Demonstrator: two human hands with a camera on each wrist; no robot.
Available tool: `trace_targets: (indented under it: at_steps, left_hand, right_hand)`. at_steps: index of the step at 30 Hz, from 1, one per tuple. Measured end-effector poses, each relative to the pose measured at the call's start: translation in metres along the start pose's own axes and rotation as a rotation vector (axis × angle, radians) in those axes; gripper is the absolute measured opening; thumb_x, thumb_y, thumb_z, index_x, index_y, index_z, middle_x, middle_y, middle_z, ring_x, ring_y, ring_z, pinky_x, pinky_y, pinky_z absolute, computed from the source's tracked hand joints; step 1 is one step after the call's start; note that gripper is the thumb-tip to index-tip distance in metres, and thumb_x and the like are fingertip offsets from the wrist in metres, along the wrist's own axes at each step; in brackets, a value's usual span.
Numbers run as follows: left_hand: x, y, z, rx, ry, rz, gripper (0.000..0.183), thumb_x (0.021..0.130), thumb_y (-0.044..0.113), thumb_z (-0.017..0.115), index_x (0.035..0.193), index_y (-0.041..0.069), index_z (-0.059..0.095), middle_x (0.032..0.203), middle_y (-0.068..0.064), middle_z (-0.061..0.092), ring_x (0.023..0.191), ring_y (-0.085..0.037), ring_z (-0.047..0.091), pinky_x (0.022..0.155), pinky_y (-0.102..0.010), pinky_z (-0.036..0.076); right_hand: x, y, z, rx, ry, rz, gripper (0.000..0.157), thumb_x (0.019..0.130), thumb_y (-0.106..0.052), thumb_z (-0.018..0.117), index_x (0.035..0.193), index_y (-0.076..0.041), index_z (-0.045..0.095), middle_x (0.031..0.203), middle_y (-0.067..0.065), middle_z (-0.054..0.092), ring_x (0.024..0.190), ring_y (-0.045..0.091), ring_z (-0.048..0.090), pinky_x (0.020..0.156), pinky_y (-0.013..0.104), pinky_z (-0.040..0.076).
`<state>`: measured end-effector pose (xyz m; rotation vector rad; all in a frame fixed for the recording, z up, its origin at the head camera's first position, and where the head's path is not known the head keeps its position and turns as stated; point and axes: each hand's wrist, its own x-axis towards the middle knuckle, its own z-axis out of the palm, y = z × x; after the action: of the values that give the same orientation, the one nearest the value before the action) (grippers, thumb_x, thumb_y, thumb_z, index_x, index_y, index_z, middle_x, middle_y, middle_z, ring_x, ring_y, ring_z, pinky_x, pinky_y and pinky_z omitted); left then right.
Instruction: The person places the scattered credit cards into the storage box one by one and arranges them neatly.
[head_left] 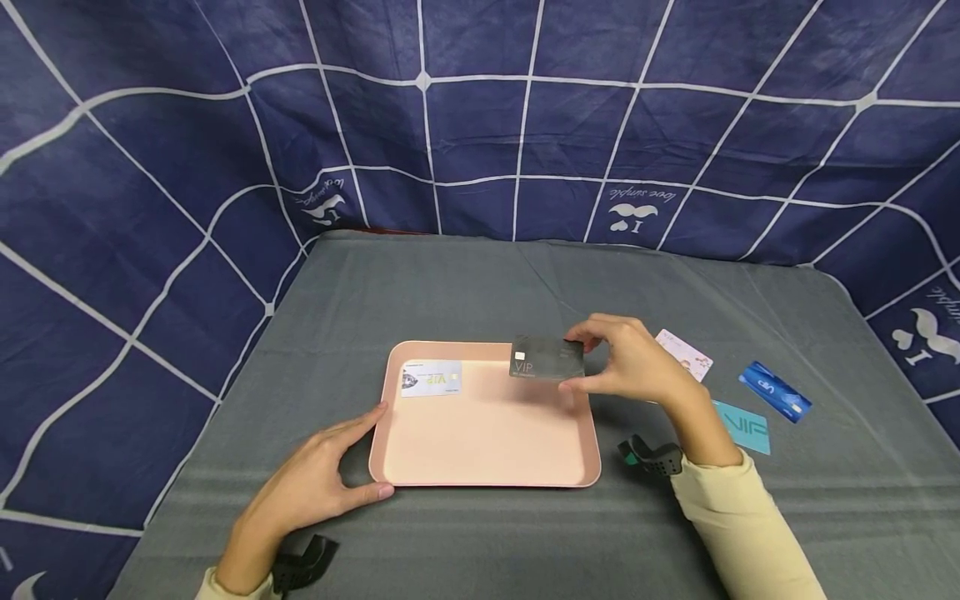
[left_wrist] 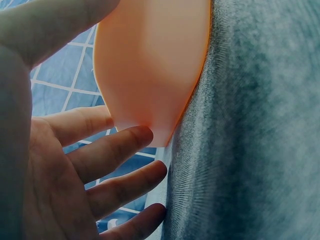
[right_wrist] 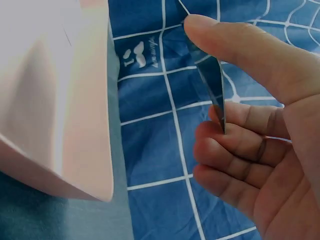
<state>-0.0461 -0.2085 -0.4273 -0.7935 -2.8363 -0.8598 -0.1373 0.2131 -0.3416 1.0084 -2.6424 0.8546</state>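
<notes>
While your left hand, fingers spread, touches the tray low in the frame's middle, your right hand pinches a dark card right of centre.

Counter: spread with a grey cloth that shows faint creases and reaches out on every side of the tray.
Tray: pale pink, rectangular, round-cornered, lying flat on the cloth.
Pink card: right of the tray, about level with its far edge, partly hidden from view.
Teal card: right of the tray, level with its near half, dark lettering.
Blue card: lying slantwise, the farthest right of the tray.
</notes>
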Motion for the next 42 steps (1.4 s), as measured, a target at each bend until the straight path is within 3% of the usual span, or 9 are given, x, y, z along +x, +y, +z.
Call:
trace_targets:
  at_steps: [8,19,29,42]
  left_hand:
    - [0.0,-0.001,0.001,-0.01,-0.006,-0.003,0.097,0.071,0.057,0.083,0.148,0.009,0.047,0.14,-0.008,0.056,0.124,-0.025,0.056,0.099,-0.046,0.046]
    - [-0.001,-0.001,0.0,-0.003,-0.003,-0.002,0.096,0.071,0.057,0.083,0.147,0.009,0.048,0.14,-0.007,0.056,0.124,-0.025,0.056,0.099,-0.046,0.046]
    - [0.0,0.001,0.0,-0.004,-0.005,0.0,0.096,0.071,0.053,0.085,0.146,0.007,0.048,0.141,-0.008,0.056,0.124,-0.025,0.056,0.1,-0.046,0.045]
    - [0.0,0.0,0.0,-0.004,-0.001,0.006,0.095,0.072,0.055,0.084,0.147,0.009,0.048,0.141,-0.007,0.056,0.125,-0.024,0.055,0.1,-0.045,0.045]
  right_hand:
    - [0.012,-0.003,0.015,0.035,-0.078,0.01,0.051,0.064,-0.031,0.093,0.101,-0.004,0.072,0.085,-0.002,0.065,0.077,0.017,0.061,0.071,0.041,0.054]
    - [0.03,-0.007,0.034,0.023,-0.132,-0.01,0.051,0.065,-0.038,0.091,0.099,-0.004,0.073,0.081,-0.004,0.064,0.074,0.013,0.058,0.065,0.029,0.05]
    - [0.04,-0.008,0.05,0.035,-0.156,0.01,0.052,0.065,-0.039,0.091,0.1,-0.004,0.073,0.083,-0.003,0.064,0.076,0.012,0.058,0.069,0.029,0.052]
    - [0.043,-0.009,0.065,0.003,-0.219,0.03,0.052,0.065,-0.035,0.092,0.098,-0.001,0.072,0.074,0.002,0.058,0.066,0.011,0.049,0.059,0.025,0.044]
